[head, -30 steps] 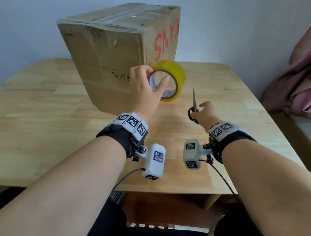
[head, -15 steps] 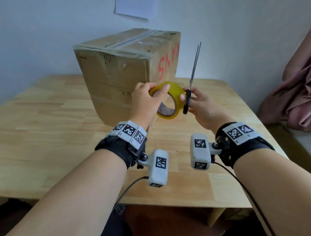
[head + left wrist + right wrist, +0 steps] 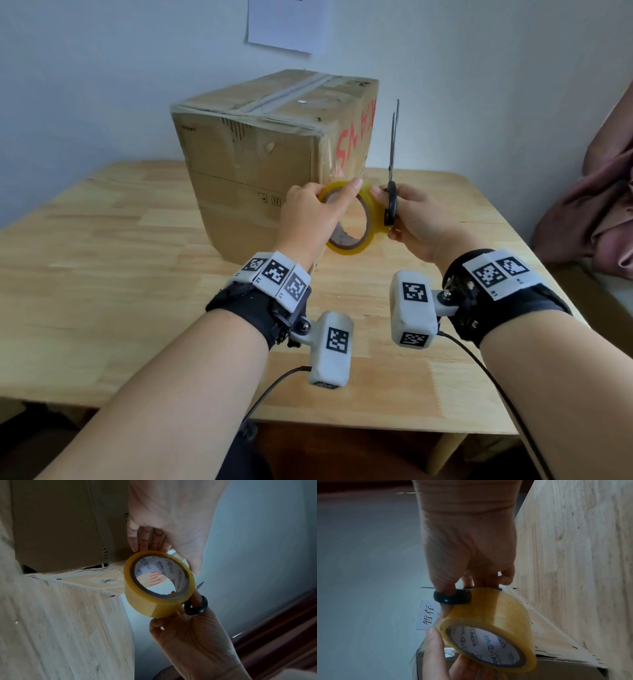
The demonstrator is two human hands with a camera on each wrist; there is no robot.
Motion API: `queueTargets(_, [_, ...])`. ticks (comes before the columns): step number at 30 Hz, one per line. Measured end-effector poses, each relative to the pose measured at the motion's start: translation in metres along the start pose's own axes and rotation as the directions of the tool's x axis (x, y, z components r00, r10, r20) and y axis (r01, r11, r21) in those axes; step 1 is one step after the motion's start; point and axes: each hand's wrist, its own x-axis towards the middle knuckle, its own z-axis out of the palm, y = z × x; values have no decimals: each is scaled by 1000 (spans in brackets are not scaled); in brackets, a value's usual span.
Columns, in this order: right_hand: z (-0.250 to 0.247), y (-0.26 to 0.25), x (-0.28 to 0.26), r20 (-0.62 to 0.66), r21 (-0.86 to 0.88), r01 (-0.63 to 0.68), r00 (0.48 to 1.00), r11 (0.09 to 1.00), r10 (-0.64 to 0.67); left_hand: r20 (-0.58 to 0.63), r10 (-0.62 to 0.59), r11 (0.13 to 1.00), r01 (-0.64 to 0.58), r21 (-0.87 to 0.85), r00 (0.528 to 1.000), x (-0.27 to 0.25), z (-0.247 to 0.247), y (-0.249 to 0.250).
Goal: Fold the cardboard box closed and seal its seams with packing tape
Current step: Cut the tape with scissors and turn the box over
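**Yellow tape held up beside the closed carton**

Cardboard box (image 3: 274,154) stands shut on the wooden table (image 3: 102,257), its top flaps down with a strip of tape along the centre seam and red lettering on the side facing right. Just in front of the box's near right corner, the roll of packing tape (image 3: 356,222) is held in the air, clear of the tabletop. The left hand (image 3: 308,216) grips the roll from the box side, thumb over the upper rim and fingers curled round its edge. The right hand (image 3: 418,219) meets the roll from the side away from the box, fingertips touching its outer face, while its fingers are hooked through the black handles of the scissors (image 3: 392,164). Those blades are together and point straight up, level with the box's right side. Behind the box, a sheet of paper (image 3: 284,27) hangs on the wall. Well to the right of the box lies a heap of pinkish cloth (image 3: 603,205).
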Motion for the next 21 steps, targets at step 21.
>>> queueTargets(21, [-27,-64,-11,118,-739,128,991,662,-61,-18,-435,796,376,-474,900,7,2,31])
